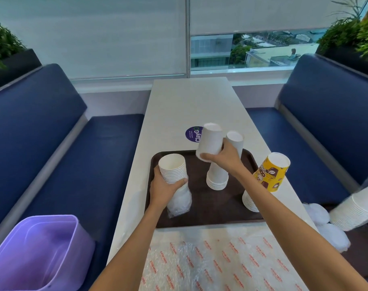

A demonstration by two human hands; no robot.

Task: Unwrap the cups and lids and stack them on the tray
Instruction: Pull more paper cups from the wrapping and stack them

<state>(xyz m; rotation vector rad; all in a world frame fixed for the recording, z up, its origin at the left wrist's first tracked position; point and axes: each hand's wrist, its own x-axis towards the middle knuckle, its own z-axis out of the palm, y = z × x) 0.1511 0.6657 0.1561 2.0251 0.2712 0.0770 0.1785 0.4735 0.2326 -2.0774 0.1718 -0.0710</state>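
A dark brown tray (212,215) lies on the white table. My left hand (163,191) grips a stack of white cups (172,168), mouths up, with clear plastic wrap (179,203) bunched round its lower end over the tray's left side. My right hand (223,157) holds a few upturned white cups (210,140) above an upside-down white stack (217,177) that stands mid-tray. At the tray's right edge another upside-down stack (250,201) is topped by yellow printed cups (271,173).
A purple bin (38,253) sits on the blue bench at lower left. Bubble wrap with red print (216,263) covers the table's near end. At right lie white lids (330,229) and a wrapped cup stack (357,206). A round purple sticker (192,134) lies beyond the tray.
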